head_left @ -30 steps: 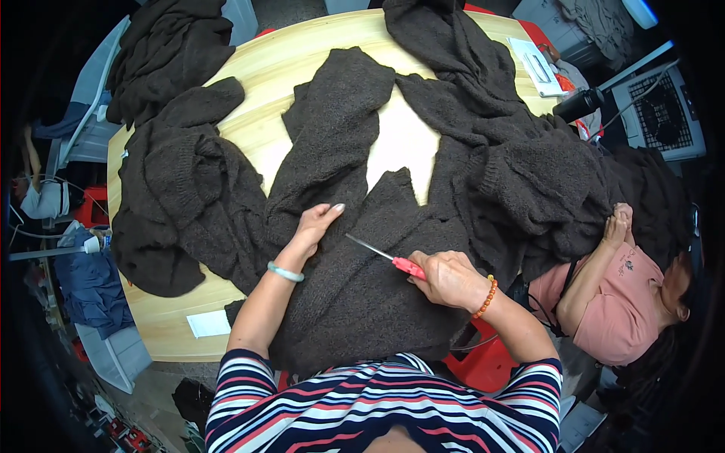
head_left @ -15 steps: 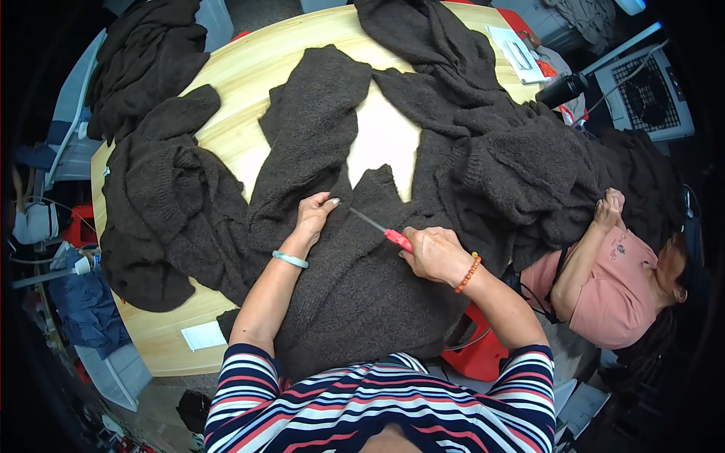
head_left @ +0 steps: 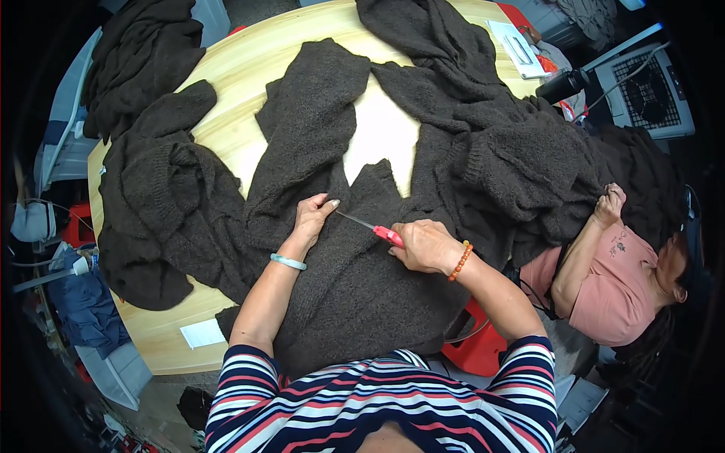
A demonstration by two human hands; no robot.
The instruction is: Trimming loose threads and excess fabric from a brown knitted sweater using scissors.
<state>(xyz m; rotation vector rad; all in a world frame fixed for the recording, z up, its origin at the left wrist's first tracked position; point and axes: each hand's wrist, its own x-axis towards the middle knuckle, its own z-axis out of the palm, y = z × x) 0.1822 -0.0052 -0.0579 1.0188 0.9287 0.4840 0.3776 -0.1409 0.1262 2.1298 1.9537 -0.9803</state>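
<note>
A dark brown knit sweater (head_left: 362,302) lies over the table's near edge and against my front, one sleeve stretched away from me. My left hand (head_left: 311,219) pinches the knit fabric near the sleeve. In my right hand (head_left: 427,245) is a slim tool with a red handle (head_left: 389,235) and a thin metal shaft. Its tip reaches to the fabric just beside my left fingertips. Whether the tip goes into the knit is too small to tell.
More brown knit garments are heaped on the wooden table (head_left: 170,340), left (head_left: 162,189) and right (head_left: 521,166). At the right a person in a pink top (head_left: 615,291) handles dark knitwear. A white paper (head_left: 202,334) lies near left; a black bottle-shaped object (head_left: 563,87) is at far right.
My right hand and the red-handled tool have shifted slightly left and up, its tip now closer to my left fingertips. My left hand keeps its pinch.
</note>
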